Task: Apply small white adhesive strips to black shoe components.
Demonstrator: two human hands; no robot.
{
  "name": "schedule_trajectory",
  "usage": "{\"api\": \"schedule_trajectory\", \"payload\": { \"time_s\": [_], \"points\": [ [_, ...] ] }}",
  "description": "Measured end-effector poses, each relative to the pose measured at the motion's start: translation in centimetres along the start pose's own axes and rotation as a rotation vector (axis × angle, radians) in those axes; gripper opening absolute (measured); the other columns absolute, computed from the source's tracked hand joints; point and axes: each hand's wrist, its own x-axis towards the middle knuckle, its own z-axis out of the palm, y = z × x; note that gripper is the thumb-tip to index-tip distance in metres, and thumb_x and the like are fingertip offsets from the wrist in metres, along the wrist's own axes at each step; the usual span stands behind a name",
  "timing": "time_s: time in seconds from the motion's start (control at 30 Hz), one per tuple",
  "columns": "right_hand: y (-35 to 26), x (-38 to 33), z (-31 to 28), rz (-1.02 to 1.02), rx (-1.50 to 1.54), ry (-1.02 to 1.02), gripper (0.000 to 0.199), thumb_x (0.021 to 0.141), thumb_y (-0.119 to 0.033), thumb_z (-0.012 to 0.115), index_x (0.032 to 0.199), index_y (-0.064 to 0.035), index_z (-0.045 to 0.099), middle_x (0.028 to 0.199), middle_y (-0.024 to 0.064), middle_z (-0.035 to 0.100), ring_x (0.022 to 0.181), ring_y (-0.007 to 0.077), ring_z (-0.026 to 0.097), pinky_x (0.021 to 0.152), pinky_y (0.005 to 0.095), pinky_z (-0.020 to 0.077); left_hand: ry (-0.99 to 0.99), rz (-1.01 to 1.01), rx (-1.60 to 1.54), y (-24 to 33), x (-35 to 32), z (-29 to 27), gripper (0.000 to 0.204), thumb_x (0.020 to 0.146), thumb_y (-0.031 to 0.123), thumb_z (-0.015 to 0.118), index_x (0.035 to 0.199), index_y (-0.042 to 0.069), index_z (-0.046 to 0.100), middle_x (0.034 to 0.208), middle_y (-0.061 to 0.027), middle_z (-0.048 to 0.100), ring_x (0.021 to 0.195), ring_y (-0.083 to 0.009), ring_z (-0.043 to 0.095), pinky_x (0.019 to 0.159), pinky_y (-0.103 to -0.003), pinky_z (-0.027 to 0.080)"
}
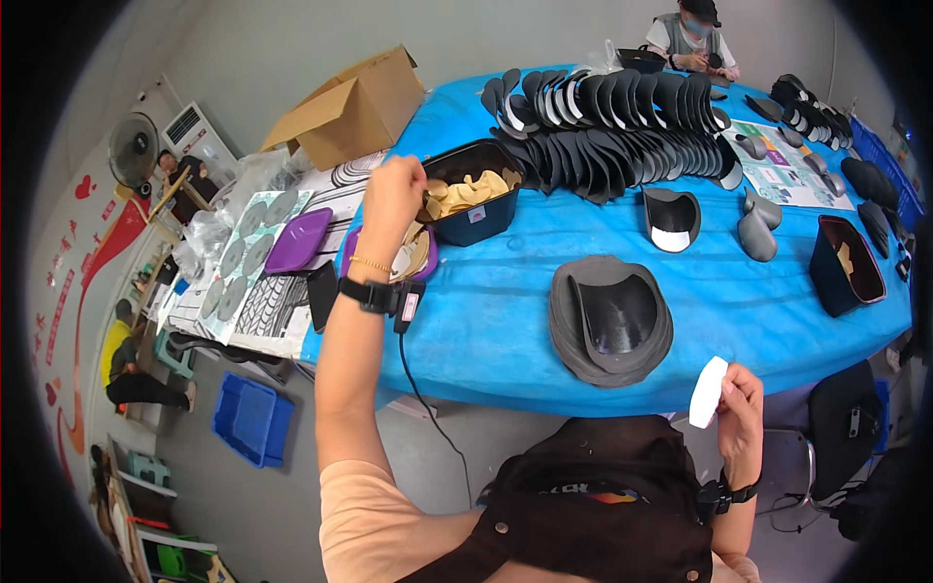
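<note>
My left hand (394, 191) is raised over the left end of the blue-covered table (486, 321), fingers closed, right beside a dark bin (476, 209) holding tan paper pieces (466, 191); I cannot tell if it grips one. My right hand (741, 400) is near my chest and pinches a small white oval piece (708, 392). In front of me lies a stack of grey curved shoe parts (610, 319).
Rows of black curved parts (612, 121) fill the far table. A purple tray (296, 240), cardboard box (350, 109) and printed sheets (248, 267) lie left. A second dark bin (846, 264) stands right. A person (692, 39) sits across. A blue crate (253, 420) rests on the floor.
</note>
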Motion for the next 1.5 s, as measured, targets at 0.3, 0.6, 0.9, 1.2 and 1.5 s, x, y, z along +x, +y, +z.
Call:
{"api": "schedule_trajectory", "payload": {
  "time_s": [0.3, 0.6, 0.9, 1.2, 1.5],
  "points": [
    [-0.3, -0.6, -0.6, -0.003, -0.032, -0.014, 0.028, 0.092, -0.027, 0.064, 0.076, -0.0052, 0.056, 0.065, 0.0038, 0.060, 0.053, 0.0124, 0.059, 0.052, 0.0227, 0.0412, -0.294, -0.223, -0.414, -2.6, 0.0, 1.5, 0.024, 0.095, 0.008, 0.054, 0.115, 0.002, 0.065, 0.106, -0.0164, 0.071, 0.098, -0.0256, 0.068, 0.086, -0.034, 0.051],
    [-1.1, 1.1, 2.0, 0.017, -0.147, -0.077, 0.025, 0.093, -0.021, 0.060, 0.077, -0.0019, 0.058, 0.065, 0.0054, 0.062, 0.059, 0.0117, 0.061, 0.056, 0.0227, 0.0431, -0.026, -0.021, -0.405, 6.4, -3.7, -2.8, 0.015, 0.091, 0.010, 0.062, 0.103, 0.002, 0.067, 0.089, -0.0117, 0.070, 0.075, -0.0206, 0.065, 0.070, -0.031, 0.050],
    [-1.0, 2.8, 5.9, 0.079, -0.188, -0.099, 0.022, 0.096, -0.019, 0.059, 0.082, -0.0026, 0.061, 0.067, 0.0043, 0.063, 0.059, 0.0104, 0.060, 0.057, 0.0221, 0.0421, 0.094, 0.689, -0.639, 21.4, -14.9, -1.6, 0.025, 0.068, 0.007, 0.078, 0.092, 0.010, 0.071, 0.094, -0.0030, 0.064, 0.075, -0.0200, 0.059, 0.061, -0.032, 0.043],
    [-0.5, 2.3, 6.2, 0.067, -0.098, -0.067, 0.022, 0.098, -0.016, 0.058, 0.087, 0.0032, 0.064, 0.068, 0.0047, 0.062, 0.060, 0.0089, 0.057, 0.057, 0.0238, 0.0468, 0.286, 0.654, -0.610, 22.4, -17.1, 0.3, 0.023, 0.071, 0.004, 0.072, 0.094, 0.004, 0.070, 0.094, -0.0071, 0.062, 0.077, -0.0210, 0.059, 0.060, -0.034, 0.044],
    [-0.2, 2.9, 6.0, -0.284, -0.607, -0.021, 0.019, 0.094, -0.020, 0.063, 0.089, -0.0024, 0.068, 0.067, 0.0018, 0.064, 0.062, 0.0089, 0.060, 0.053, 0.0230, 0.0398, 0.128, -0.224, -1.381, 22.7, -16.9, -0.7, 0.011, 0.081, -0.007, 0.071, 0.088, -0.003, 0.063, 0.085, -0.0096, 0.064, 0.077, -0.0171, 0.057, 0.072, -0.027, 0.045]
  ]
}}
